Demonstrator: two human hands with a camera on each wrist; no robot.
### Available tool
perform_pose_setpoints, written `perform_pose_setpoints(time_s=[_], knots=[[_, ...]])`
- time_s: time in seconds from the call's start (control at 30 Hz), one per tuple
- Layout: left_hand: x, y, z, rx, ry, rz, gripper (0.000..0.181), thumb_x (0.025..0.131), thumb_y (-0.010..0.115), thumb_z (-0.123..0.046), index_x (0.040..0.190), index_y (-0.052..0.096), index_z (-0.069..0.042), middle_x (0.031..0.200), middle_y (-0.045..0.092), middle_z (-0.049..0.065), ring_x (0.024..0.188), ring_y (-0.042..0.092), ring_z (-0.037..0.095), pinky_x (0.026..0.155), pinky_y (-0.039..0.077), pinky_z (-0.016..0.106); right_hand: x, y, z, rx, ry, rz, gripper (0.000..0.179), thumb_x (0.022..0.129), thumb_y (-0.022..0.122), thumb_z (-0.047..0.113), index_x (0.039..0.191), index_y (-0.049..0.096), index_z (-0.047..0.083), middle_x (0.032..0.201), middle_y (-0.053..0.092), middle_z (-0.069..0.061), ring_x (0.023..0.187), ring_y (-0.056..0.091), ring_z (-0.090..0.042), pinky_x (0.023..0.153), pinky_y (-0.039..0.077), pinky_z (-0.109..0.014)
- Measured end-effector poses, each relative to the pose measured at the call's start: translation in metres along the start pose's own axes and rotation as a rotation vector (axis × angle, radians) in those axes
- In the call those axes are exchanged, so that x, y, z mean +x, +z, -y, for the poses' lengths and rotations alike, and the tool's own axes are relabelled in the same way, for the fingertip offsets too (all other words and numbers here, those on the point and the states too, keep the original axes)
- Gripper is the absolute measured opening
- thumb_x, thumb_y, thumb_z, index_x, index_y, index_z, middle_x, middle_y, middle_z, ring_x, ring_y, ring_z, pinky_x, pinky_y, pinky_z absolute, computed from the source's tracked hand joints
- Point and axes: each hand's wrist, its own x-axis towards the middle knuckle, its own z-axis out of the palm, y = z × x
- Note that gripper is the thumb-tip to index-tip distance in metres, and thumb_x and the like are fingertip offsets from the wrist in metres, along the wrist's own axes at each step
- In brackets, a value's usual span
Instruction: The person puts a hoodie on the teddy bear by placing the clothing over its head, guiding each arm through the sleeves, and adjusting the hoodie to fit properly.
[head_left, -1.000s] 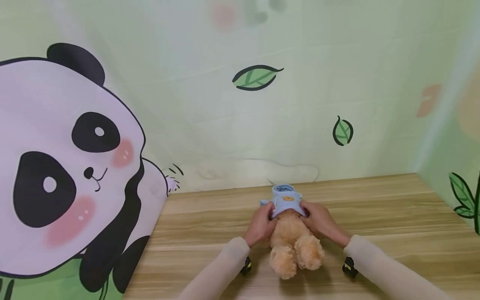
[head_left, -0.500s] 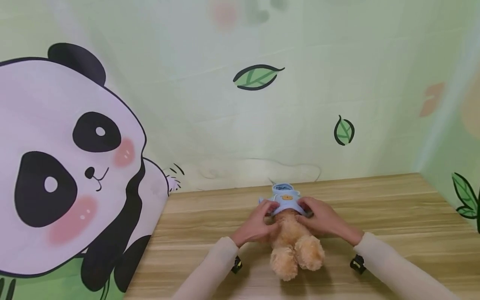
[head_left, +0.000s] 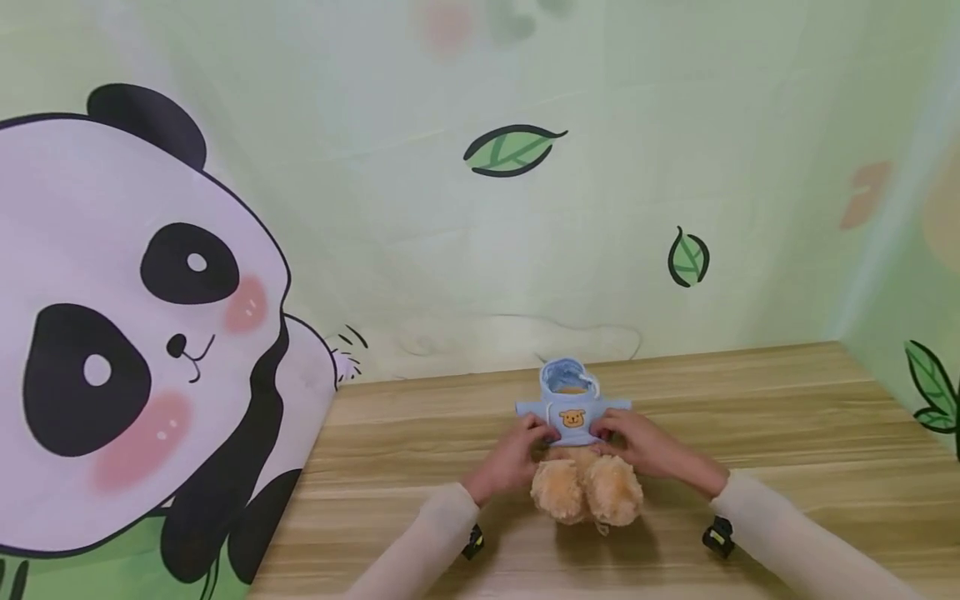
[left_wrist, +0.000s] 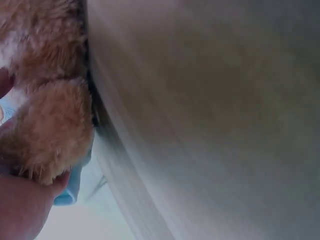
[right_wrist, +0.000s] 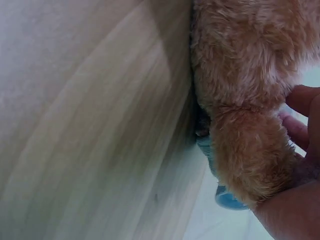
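On the wooden table lies a light-brown plush toy (head_left: 573, 479), its two fluffy legs toward me and its head out of sight. A small light-blue hoodie (head_left: 573, 412) with a bear-face patch covers its upper part, the sleeves sticking out to both sides. Some tan fur shows within the hood opening. My left hand (head_left: 512, 454) pinches the hoodie's hem on the left, and my right hand (head_left: 647, 442) pinches it on the right. Up close in the wrist views, a furry limb (left_wrist: 50, 127) sits against the left hand and another furry limb (right_wrist: 250, 150) against the right.
The table (head_left: 787, 450) meets a pale green fabric backdrop (head_left: 420, 250) with leaf prints just behind the hood. A large printed panda (head_left: 210, 350) fills the left side. Black wrist devices (head_left: 717, 537) hang under both cream sleeves.
The hoodie has come down further over the toy, its hem now near the legs. Its sleeves have spread outward and the hood has opened wider. Both hands stay at the hem.
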Motion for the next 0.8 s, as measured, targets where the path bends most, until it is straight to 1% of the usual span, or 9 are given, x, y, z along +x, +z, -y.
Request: perform_pose_setpoints(time_s=[0.07,0.17,0.27,0.33,0.43,0.5,0.57,0.7,0.8], knots=[[0.000,0.001,-0.001,0.032,0.023,0.000,0.027,0.081,0.078,-0.011,0.105,0.067,-0.004,0.111,0.054,0.009,0.105,0.053,0.021,0.094,0.047,0.030,-0.001,0.000,0.000,0.007,-0.024,-0.011,0.008,0.085,0.073,0.005,0.091,0.068,0.006,0.091,0.062,-0.005,0.082,0.061,-0.019,0.071,0.052,-0.031],[-0.001,0.001,-0.002,0.049,0.061,-0.030,0.019,0.079,0.077,-0.006,0.093,0.065,-0.004,0.107,0.054,0.009,0.101,0.054,0.021,0.092,0.048,0.030,-0.001,0.001,-0.001,-0.009,-0.046,-0.024,0.010,0.083,0.075,0.006,0.084,0.066,0.009,0.089,0.061,-0.003,0.081,0.059,-0.017,0.069,0.049,-0.028],[-0.001,0.003,-0.003,0.052,0.075,-0.067,0.020,0.076,0.075,-0.001,0.090,0.060,-0.006,0.104,0.058,0.008,0.100,0.056,0.019,0.092,0.049,0.030,-0.001,0.001,-0.001,-0.006,-0.017,-0.012,0.016,0.083,0.075,0.009,0.082,0.059,0.011,0.084,0.061,0.000,0.079,0.058,-0.014,0.069,0.049,-0.026],[-0.002,0.005,-0.003,0.040,0.067,-0.076,0.026,0.075,0.075,-0.001,0.094,0.058,-0.007,0.103,0.061,0.006,0.099,0.058,0.018,0.093,0.049,0.030,-0.002,0.002,-0.001,0.020,0.025,0.007,0.016,0.085,0.074,0.011,0.089,0.058,0.010,0.084,0.062,0.000,0.080,0.060,-0.014,0.070,0.050,-0.026],[-0.005,0.006,-0.004,-0.011,0.030,-0.064,0.042,0.075,0.076,-0.001,0.111,0.055,-0.008,0.100,0.064,0.006,0.096,0.060,0.018,0.092,0.050,0.029,-0.002,0.003,0.001,0.054,0.056,0.014,0.020,0.087,0.072,0.010,0.100,0.058,0.006,0.087,0.064,-0.001,0.081,0.062,-0.014,0.071,0.052,-0.027],[-0.007,0.006,-0.004,-0.029,0.030,-0.054,0.049,0.076,0.077,-0.005,0.119,0.053,-0.008,0.099,0.065,0.007,0.095,0.061,0.018,0.090,0.050,0.028,-0.002,0.005,0.001,0.044,0.035,0.002,0.024,0.087,0.071,0.009,0.107,0.059,0.004,0.089,0.065,-0.003,0.081,0.062,-0.015,0.071,0.052,-0.028],[-0.009,0.006,-0.003,-0.023,0.050,-0.045,0.052,0.077,0.077,-0.008,0.124,0.054,-0.007,0.103,0.066,0.008,0.097,0.062,0.019,0.092,0.050,0.029,-0.002,0.007,0.000,0.011,-0.003,-0.016,0.023,0.087,0.071,0.008,0.108,0.062,0.004,0.091,0.067,-0.005,0.082,0.062,-0.016,0.072,0.052,-0.029],[-0.010,0.009,-0.001,0.041,0.098,-0.055,0.038,0.077,0.078,-0.013,0.111,0.064,-0.006,0.107,0.065,0.007,0.100,0.061,0.019,0.092,0.050,0.029,-0.001,0.008,-0.001,-0.051,-0.060,-0.022,0.016,0.087,0.070,0.009,0.103,0.068,0.008,0.096,0.069,-0.004,0.088,0.061,-0.018,0.076,0.049,-0.033],[-0.008,0.010,-0.001,0.075,0.109,-0.086,0.021,0.078,0.075,-0.006,0.097,0.065,-0.006,0.102,0.060,0.006,0.097,0.058,0.019,0.089,0.049,0.028,0.001,0.008,-0.002,-0.064,-0.072,-0.009,0.010,0.087,0.072,0.013,0.096,0.069,0.011,0.094,0.066,-0.001,0.087,0.058,-0.017,0.074,0.046,-0.031]])
